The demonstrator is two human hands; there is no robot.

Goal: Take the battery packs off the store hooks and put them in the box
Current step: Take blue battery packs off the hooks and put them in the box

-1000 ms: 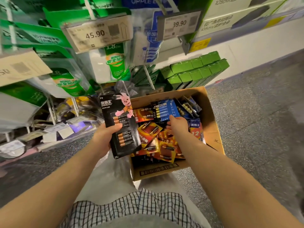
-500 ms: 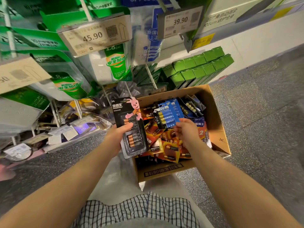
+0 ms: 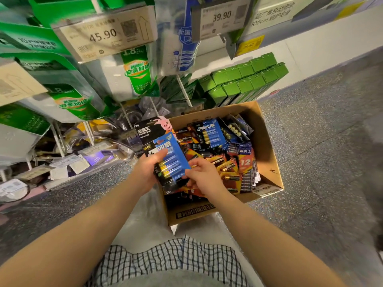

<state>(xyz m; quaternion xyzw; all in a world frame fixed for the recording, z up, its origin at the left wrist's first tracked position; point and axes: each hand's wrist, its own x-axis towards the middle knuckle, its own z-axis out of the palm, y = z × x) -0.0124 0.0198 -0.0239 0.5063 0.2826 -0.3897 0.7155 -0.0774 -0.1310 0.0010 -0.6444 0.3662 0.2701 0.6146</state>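
Both hands meet over the near-left corner of the box, which sits on the floor below the store hooks. Left hand grips a black pack with a pink bunny at its top, and a blue pack lies on its face; the left thumb presses across the blue pack's upper part, fingers clamped behind both. Right hand pinches the blue pack's lower right corner, thumb on top, fingers curled under it. Both packs sit tilted, partly over the box's left wall. The box is filled nearly to the rim with loose packs: another blue one near the far side, orange-and-black ones in the middle, a red-and-blue one marked 12 toward the right wall. Above, price tags reading 45.90 and 39.90 hang on the hooks, in front of green-and-white packages. Green cartons stand in rows behind the box.
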